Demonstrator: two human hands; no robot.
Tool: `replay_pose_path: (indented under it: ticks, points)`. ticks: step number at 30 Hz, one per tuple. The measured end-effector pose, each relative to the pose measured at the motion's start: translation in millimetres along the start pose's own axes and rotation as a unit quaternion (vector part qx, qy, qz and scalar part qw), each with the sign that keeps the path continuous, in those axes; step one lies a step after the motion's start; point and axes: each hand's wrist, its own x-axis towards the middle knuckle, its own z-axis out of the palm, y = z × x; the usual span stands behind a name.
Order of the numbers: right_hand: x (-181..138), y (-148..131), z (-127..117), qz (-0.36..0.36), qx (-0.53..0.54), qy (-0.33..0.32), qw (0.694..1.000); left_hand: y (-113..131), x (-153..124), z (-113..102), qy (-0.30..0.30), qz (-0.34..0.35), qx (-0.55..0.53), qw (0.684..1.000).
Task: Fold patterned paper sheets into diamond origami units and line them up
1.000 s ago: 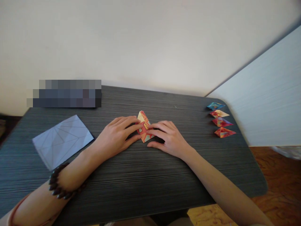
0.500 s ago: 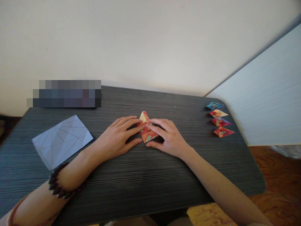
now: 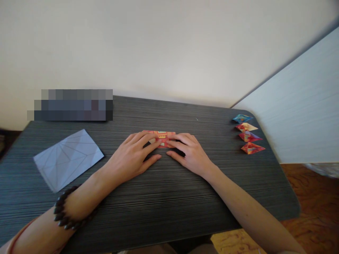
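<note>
A small piece of red-orange patterned folded paper (image 3: pixel 162 137) with yellow lettering lies flat on the dark table, wider than it is deep. Fingertips of my left hand (image 3: pixel 136 150) rest on its left part, the fingers stretched out and the thumb apart, short of the near edge. My right hand (image 3: pixel 189 150) touches the right part in the same way, fingers spread and thumb off the paper. Both hands cover the ends of the paper, so its full outline is hidden.
On the left lies a pale grey-blue sheet (image 3: pixel 69 158) with crease-like lines. A blurred-out dark object (image 3: pixel 71 107) stands behind it. Several folded paper pieces with pointed ends, blue (image 3: pixel 241 119) to red (image 3: pixel 253 148), line the table's right side. A wall runs along the back.
The paper went from a diamond-like shape pointing away from me to a low, wide strip. My thumbs no longer touch its near edge; the fingers press on top.
</note>
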Motion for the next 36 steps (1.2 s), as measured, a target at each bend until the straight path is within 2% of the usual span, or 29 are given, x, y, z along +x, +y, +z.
replay_pose_path:
  ticks: [6,10,16,18,21,25,29,36]
  points:
    - [-0.2,-1.6,1.3,-0.037,-0.042,0.009,0.998,-4.8,-3.2,4.6,0.024,0.020,-0.007,0.999]
    - [1.9,-11.1,2.9,-0.024,-0.060,0.015,0.998,-1.3,-2.0,4.3,0.033,0.016,-0.021,0.999]
    - [3.1,-13.2,0.2,-0.039,0.087,-0.024,0.995,-3.8,-1.0,5.5,0.047,0.027,-0.068,0.996]
    - [2.2,-9.4,-1.1,-0.036,0.105,-0.027,0.993,-6.7,-1.1,5.6,0.047,0.037,-0.078,0.995]
    - [1.3,-6.3,-0.1,-0.007,0.098,-0.012,0.995,-5.5,-0.5,3.3,0.049,0.036,-0.068,0.996]
    - [2.4,-10.5,5.2,0.082,0.067,0.017,0.994,4.8,0.1,-1.4,0.037,-0.006,-0.017,0.999]
    - [4.2,-14.6,9.3,0.157,0.041,0.048,0.985,13.0,-1.9,-3.1,0.038,0.017,0.023,0.999]
    - [3.4,-14.5,9.9,0.179,0.013,0.040,0.983,19.5,-7.4,-7.2,0.021,0.023,0.058,0.998]
